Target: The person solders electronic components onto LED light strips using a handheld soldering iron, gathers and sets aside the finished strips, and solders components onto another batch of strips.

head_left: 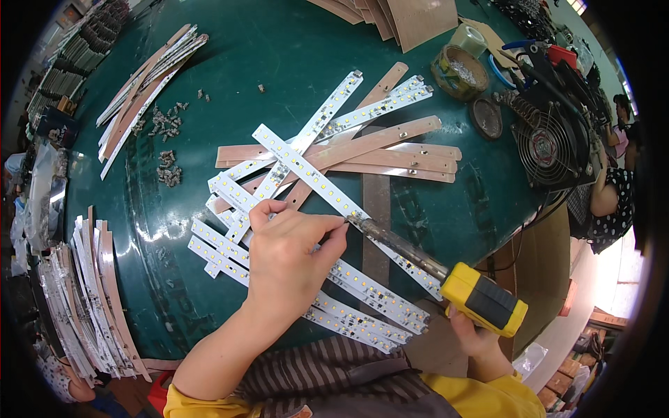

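Note:
A white LED strip board (pixel 306 171) lies slantwise on top of a loose pile of similar boards. My left hand (pixel 293 247) is over the pile, thumb and forefinger pinched at this board; what they hold is too small to make out. My right hand (pixel 474 338) grips a yellow and black soldering gun (pixel 486 299). Its long metal barrel (pixel 404 251) points up and left, and the tip meets the board beside my left fingertips. Below my left hand several LED boards (pixel 362 285) lie side by side. Brown-backed strips (pixel 390 143) cross beneath the top board.
Small metal parts (pixel 167 124) lie in heaps on the green table (pixel 230 56). Strip bundles (pixel 150 87) rest at the far left and near left (pixel 90 292). At the right stand a fan (pixel 547 143), a round tub (pixel 458 73) and a tape roll (pixel 468 40). Another person's arm (pixel 605 191) is beyond the fan.

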`<state>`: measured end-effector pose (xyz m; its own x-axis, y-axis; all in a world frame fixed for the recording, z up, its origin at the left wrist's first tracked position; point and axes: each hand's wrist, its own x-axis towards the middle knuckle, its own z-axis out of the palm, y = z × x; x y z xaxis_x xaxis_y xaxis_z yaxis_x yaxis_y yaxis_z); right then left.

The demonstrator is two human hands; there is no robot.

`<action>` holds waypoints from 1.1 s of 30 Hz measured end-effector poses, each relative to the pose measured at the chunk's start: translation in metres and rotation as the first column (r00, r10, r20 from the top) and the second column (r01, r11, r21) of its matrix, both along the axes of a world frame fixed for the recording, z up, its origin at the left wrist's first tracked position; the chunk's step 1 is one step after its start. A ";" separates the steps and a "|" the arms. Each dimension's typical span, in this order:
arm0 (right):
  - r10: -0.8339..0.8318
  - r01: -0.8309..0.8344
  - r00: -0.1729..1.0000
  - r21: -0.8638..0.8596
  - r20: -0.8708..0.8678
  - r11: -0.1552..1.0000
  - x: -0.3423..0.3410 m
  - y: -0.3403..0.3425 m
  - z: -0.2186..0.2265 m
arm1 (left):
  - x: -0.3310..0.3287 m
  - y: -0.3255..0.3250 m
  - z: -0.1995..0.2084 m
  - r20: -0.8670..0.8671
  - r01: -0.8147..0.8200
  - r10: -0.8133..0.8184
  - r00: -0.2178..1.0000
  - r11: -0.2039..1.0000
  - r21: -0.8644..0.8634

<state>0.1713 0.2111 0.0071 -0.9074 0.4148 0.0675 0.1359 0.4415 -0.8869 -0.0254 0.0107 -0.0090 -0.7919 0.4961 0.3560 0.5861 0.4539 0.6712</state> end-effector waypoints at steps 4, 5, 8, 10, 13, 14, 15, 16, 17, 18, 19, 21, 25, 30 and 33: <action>-0.032 0.032 0.999 -0.011 0.020 0.999 0.003 0.000 -0.004 | 0.000 0.000 0.001 -0.001 -0.003 0.003 1.000 1.000 0.003; -0.019 0.019 0.999 -0.001 0.027 1.000 0.003 0.001 -0.004 | 0.000 0.001 0.001 0.000 -0.003 0.003 1.000 1.000 0.003; 0.014 -0.015 1.000 0.047 0.007 0.999 0.002 0.003 -0.002 | 0.000 0.001 0.000 0.003 -0.001 0.001 1.000 1.000 0.007; 0.037 -0.035 0.999 0.085 -0.020 0.996 0.005 0.005 -0.002 | 0.000 0.000 0.001 0.010 0.000 0.000 1.000 1.000 -0.005; -0.169 0.166 0.985 -0.089 -0.026 0.982 0.014 -0.003 -0.007 | -0.001 0.000 0.000 0.006 0.003 -0.003 1.000 1.000 0.014; -0.167 0.164 0.985 -0.090 -0.028 0.982 0.013 -0.001 -0.007 | 0.000 0.000 0.000 0.004 0.002 -0.002 1.000 1.000 0.012; -0.108 0.109 0.994 0.038 -0.031 0.993 0.011 0.002 -0.006 | 0.000 0.000 -0.001 0.004 0.001 -0.001 1.000 1.000 0.013; -0.048 0.051 0.999 0.165 -0.027 0.985 0.009 0.005 -0.006 | 0.000 -0.001 -0.001 0.004 0.000 0.000 1.000 1.000 0.014; 0.040 -0.032 0.999 0.321 -0.019 0.946 0.007 0.009 -0.010 | 0.000 0.000 -0.001 0.003 0.000 0.000 1.000 1.000 0.012; 0.040 -0.031 0.999 0.320 -0.020 0.947 0.001 0.008 -0.007 | 0.000 0.001 -0.001 0.008 0.002 -0.002 1.000 1.000 0.007; 0.059 -0.043 0.998 0.338 -0.037 0.940 -0.009 0.005 -0.003 | 0.000 0.001 -0.001 0.013 0.004 -0.004 1.000 1.000 0.001; 0.069 -0.043 0.996 0.343 -0.064 0.938 -0.018 0.000 -0.001 | 0.000 0.000 -0.001 0.011 0.003 -0.003 1.000 1.000 0.005; 0.060 -0.039 0.997 0.369 -0.045 0.929 -0.011 0.001 -0.008 | 0.000 -0.001 -0.003 -0.005 0.005 -0.005 1.000 1.000 0.028; 0.022 -0.009 0.999 0.377 -0.032 0.926 -0.011 -0.002 -0.007 | 0.000 -0.004 0.002 -0.019 -0.002 0.002 1.000 1.000 -0.004; -0.073 0.056 0.996 0.264 0.054 0.963 -0.001 -0.007 -0.015 | 0.000 -0.008 0.014 -0.047 -0.011 0.007 0.999 0.997 -0.075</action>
